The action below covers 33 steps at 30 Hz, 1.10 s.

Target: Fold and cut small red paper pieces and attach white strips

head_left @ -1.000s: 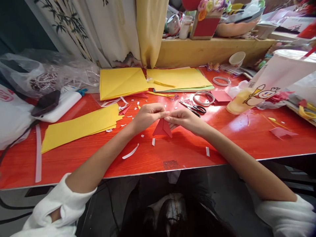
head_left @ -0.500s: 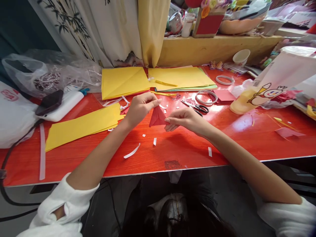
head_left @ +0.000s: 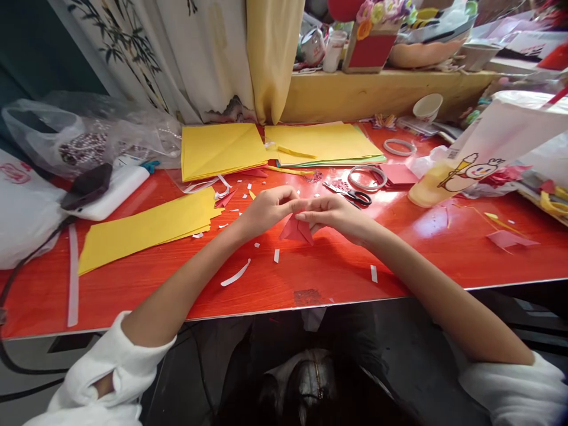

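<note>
A folded piece of red paper [head_left: 296, 231] is held above the table's near middle, its lower part showing beneath my fingers. My left hand [head_left: 275, 207] pinches it at the top from the left. From the right, my right hand [head_left: 335, 216] grips its upper right side, thumb over the fold. The fingertips of both hands meet there and hide the top of the paper. Behind my right hand lie scissors [head_left: 357, 196] with black handles.
Yellow paper sheets [head_left: 222, 151] are stacked at the back, and a yellow strip pile [head_left: 146, 228] lies left. Rolls of tape [head_left: 367, 177] sit beyond the scissors. A drink cup [head_left: 470, 160] leans at right. White paper scraps [head_left: 236, 273] are scattered near the table edge [head_left: 266, 313].
My hands have come together, the left moving right and down. The red paper has turned and now hangs lower under my joined fingertips. The view has shifted slightly.
</note>
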Tool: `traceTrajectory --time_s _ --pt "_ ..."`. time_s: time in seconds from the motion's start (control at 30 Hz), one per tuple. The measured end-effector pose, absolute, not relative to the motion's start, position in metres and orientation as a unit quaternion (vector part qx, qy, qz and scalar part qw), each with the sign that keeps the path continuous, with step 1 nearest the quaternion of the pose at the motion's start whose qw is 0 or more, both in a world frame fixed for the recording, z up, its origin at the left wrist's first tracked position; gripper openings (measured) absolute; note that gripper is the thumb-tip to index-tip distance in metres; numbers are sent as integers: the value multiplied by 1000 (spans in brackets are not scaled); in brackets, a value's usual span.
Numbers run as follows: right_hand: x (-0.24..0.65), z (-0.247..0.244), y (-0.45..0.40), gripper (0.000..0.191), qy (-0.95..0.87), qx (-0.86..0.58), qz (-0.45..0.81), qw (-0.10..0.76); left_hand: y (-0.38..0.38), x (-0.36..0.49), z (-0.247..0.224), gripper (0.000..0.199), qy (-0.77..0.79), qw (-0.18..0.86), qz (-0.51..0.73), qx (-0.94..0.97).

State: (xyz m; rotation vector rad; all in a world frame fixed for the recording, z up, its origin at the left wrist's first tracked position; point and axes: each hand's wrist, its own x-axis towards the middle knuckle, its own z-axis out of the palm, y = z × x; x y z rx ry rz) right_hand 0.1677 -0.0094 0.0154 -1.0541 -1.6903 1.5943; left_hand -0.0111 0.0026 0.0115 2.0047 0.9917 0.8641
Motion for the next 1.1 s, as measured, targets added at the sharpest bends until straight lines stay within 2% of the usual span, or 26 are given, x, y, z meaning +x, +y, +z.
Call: traceTrajectory --time_s 0.17,0.4,0.6,0.67,0.73,0.83,0.97,1.1 --pt "172 10 -2 22 -558 -417 585 415 7 -16 13 25 414 401 330 748" --pt "176 7 3 18 -578 -412 566 418 8 -16 17 15 411 345 350 768" --pt "174 5 1 13 -549 -381 556 494 8 -13 15 31 395 461 430 669" --pt "173 7 -1 14 -554 -386 557 484 9 -12 13 23 375 482 422 670" --pt "171 9 -3 17 -576 -393 566 439 10 -12 12 16 366 478 410 685" --pt "170 11 -6 19 -609 -397 569 384 9 -13 12 18 375 470 398 693" --pt "170 12 -6 19 -609 -408 569 373 8 -12 13 21 371 476 412 682" --pt "171 11 -5 24 -610 -396 591 349 5 -12 14 20 360 439 422 706"
